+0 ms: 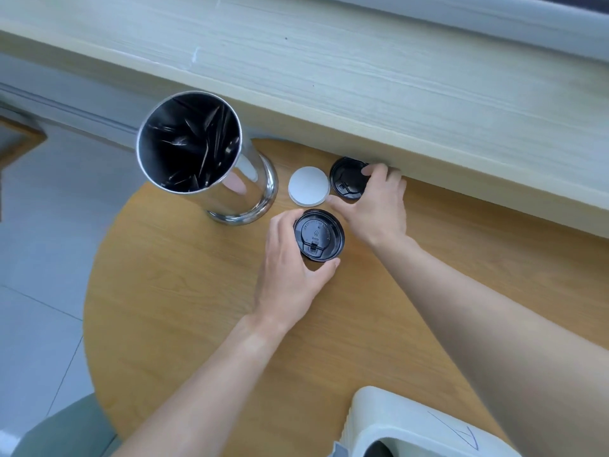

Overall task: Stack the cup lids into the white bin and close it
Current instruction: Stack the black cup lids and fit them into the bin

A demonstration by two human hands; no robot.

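- Head view: the left hand [290,275] pinched a black lid [318,235] between thumb and fingers near the table's [171,308] middle; the right hand [379,206] gripped a second black lid [347,179] at the far edge, right under the wooden ledge [395,94].
- A white lid [308,186] lay flat between that lid and the steel bin [197,153].
- The white bin [405,420] sat at the near edge, partly out of frame.
- Risks, I judged: knuckles striking the ledge, an arm swinging back into the white bin, thin rims slipping.
- Open tabletop remained near the left edge.

Both bare forearms stretched forward, left hand [290,275] curled with thumb and fingers spread, right hand [379,206] reaching further, fingers splayed.
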